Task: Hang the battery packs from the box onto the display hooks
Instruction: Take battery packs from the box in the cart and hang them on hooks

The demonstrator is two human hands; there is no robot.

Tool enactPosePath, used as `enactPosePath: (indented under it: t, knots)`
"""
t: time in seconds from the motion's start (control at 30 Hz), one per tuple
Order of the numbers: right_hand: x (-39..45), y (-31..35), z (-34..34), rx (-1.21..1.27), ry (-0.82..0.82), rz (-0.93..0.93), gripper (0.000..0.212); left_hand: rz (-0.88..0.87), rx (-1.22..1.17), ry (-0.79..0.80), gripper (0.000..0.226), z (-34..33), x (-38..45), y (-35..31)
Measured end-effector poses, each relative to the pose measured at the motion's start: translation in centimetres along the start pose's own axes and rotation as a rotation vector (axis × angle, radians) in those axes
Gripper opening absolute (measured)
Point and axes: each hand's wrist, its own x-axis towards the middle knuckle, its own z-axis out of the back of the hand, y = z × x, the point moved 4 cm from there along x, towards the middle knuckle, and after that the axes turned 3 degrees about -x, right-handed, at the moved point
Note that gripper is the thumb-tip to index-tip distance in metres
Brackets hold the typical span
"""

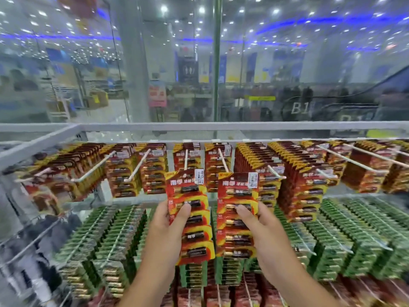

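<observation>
Head view, and I've got a pack in each hand: my left hand pinches the left battery pack with the thumb across its face, and my right hand grips the right battery pack the same way, fingers tucked behind the card. Both packs are up in front of the top row, their punched tops just below the two middle display hooks, not threaded on yet. These cards feel like stiff board with a blister of cells, so I judge them bottom-heavy and a bit slick; holding mid-card lets me steer the hang hole onto the hook tip without bending it. Around them, the red packs crowd the neighbouring hooks, green packs fill the row below, and more red ones sit beneath that. Behind the white rack rail is a glass wall onto a bright, blurred store hall. No box in sight.
</observation>
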Motion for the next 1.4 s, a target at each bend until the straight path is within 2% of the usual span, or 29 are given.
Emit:
enactPosePath:
  t: [0.13, 0.2, 0.27, 0.3, 0.4, 0.47, 0.57, 0.67, 0.8, 0.83, 0.9, 0.93, 1.03, 1.13, 1.3, 1.4]
  knots:
    - [0.5, -0.4, 0.2, -0.039, -0.051, 0.022, 0.102, 0.01, -0.011, 0.018, 0.017, -0.1, 1.1, 0.1]
    - [0.8, -0.8, 0.5, -0.031, -0.034, 0.036, 0.088, 0.013, -0.02, 0.032, 0.018, -0.2, 1.4, 0.3]
    - [0.8, -0.9, 0.2, -0.039, -0.005, 0.017, 0.054, 0.011, -0.019, 0.035, 0.019, -0.3, 1.7, 0.4]
    - [0.8, -1.1, 0.2, -0.037, 0.01, 0.004, 0.044, 0.011, -0.016, 0.032, 0.019, -0.4, 1.9, 0.4]
    - [0.8, -1.4, 0.2, -0.057, 0.018, -0.015, 0.043, 0.006, 0.005, 0.02, 0.017, -0.3, 2.5, 0.7]
    - [1.0, -1.5, 0.4, -0.051, 0.011, 0.004, 0.03, 0.006, 0.005, 0.021, 0.018, -0.2, 2.8, 0.9]
    - [1.3, -1.7, -0.2, -0.049, -0.008, 0.008, 0.022, 0.001, 0.019, 0.031, 0.022, -0.2, 3.0, 0.8]
    - [2.8, -2.0, -0.7, -0.05, -0.017, -0.014, 0.027, -0.011, 0.041, 0.031, 0.023, -0.1, 3.8, 0.8]
    - [6.6, -3.0, -0.9, -0.136, -0.139, 0.015, 0.068, 0.005, 0.108, 0.025, 0.027, 0.0, 6.2, 1.2]
    - [7.5, -3.1, -1.0, -0.12, -0.156, 0.029, 0.059, -0.004, 0.129, 0.025, 0.031, 0.0, 7.0, 1.1]
    - [9.3, -3.3, -1.8, -0.084, -0.175, 0.04, 0.024, -0.047, 0.169, 0.013, 0.037, 0.0, 9.0, 1.2]
    - [10.3, -3.5, -2.2, -0.085, -0.211, 0.035, 0.021, -0.063, 0.19, 0.002, 0.038, 0.1, 10.1, 1.2]
    - [12.8, -4.0, -3.3, -0.046, -0.301, 0.005, 0.035, -0.08, 0.254, -0.009, 0.023, -0.4, 12.9, 1.4]
    - [14.7, -4.0, -3.7, -0.026, -0.413, 0.034, 0.032, -0.104, 0.373, -0.051, 0.019, -0.7, 15.1, 1.8]
    - [16.1, -3.6, -4.1, -0.047, -0.496, 0.066, 0.024, -0.16, 0.502, -0.173, 0.033, 0.0, 16.5, 2.2]
    - [16.6, -3.2, -4.6, -0.088, -0.512, 0.052, 0.027, -0.175, 0.546, -0.167, 0.036, 0.6, 16.9, 2.4]
